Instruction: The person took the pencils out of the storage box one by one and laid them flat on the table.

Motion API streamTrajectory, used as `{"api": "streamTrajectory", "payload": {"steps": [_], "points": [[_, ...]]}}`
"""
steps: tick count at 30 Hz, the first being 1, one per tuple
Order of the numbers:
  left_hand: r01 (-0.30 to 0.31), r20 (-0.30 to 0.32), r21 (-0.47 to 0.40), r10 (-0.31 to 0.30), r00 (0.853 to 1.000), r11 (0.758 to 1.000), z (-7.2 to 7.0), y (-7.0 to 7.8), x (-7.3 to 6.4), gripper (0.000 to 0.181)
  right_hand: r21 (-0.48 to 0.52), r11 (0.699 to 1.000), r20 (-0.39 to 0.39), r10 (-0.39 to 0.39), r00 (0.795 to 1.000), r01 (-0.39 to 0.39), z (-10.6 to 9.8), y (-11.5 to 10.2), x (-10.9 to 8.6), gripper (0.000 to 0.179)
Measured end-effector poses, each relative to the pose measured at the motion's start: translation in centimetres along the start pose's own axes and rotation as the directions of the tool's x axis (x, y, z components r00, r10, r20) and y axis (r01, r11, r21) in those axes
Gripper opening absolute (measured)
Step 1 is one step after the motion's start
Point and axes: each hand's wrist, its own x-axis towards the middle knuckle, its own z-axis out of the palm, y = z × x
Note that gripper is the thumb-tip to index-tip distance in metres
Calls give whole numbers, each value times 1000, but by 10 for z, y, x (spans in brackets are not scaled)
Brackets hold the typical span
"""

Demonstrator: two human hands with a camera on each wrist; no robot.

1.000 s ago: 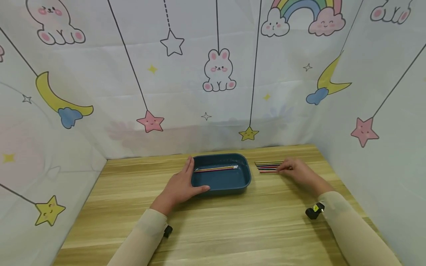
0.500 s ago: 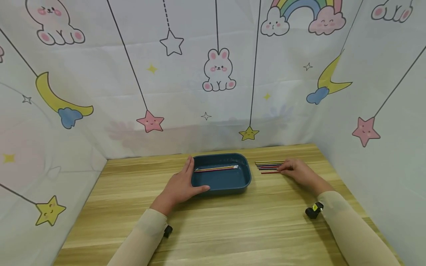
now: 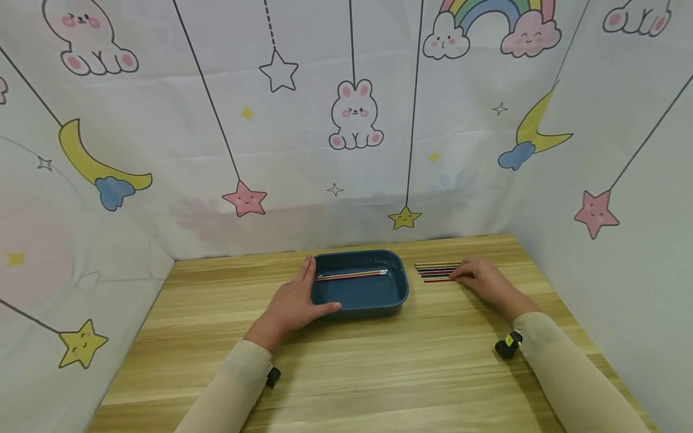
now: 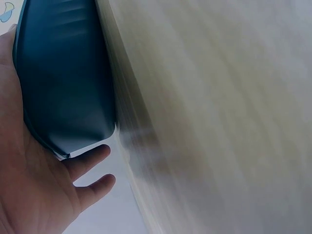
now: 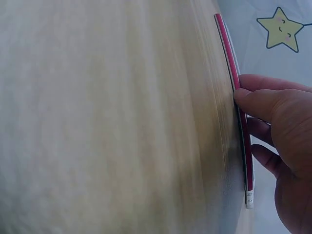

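A dark blue rectangular tray stands on the table with a few pencils lying inside it. My left hand rests against its left end, thumb along the near rim and fingers fairly straight at the side. In the left wrist view, the spread fingertips show past the tray's end. To the right of the tray lies a row of several thin pencils. My right hand pinches the nearest one, a red pencil with a white eraser end, between thumb and fingers. The hand covers the row's right ends.
The wood-grain table runs to a white cloth wall printed with stars, moons and bunnies, which closes the back and both sides. A small black camera is strapped at the right wrist.
The red pencil has shifted slightly right and now lies a little apart from the others in the row. My left hand and the tray have stayed put.
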Motion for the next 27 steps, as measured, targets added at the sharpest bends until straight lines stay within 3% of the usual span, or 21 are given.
{"api": "streamTrajectory", "payload": {"steps": [7,27], "points": [[-3,-4,1,3,1000,1000,0,0,0,134,-30,999,-9,-27,1000,26,1,2,0,21],[-5,4,-8,5,1000,1000,-1,1,-1,133,-11,998,-33,58,998,-59,1,-6,0,13]]}}
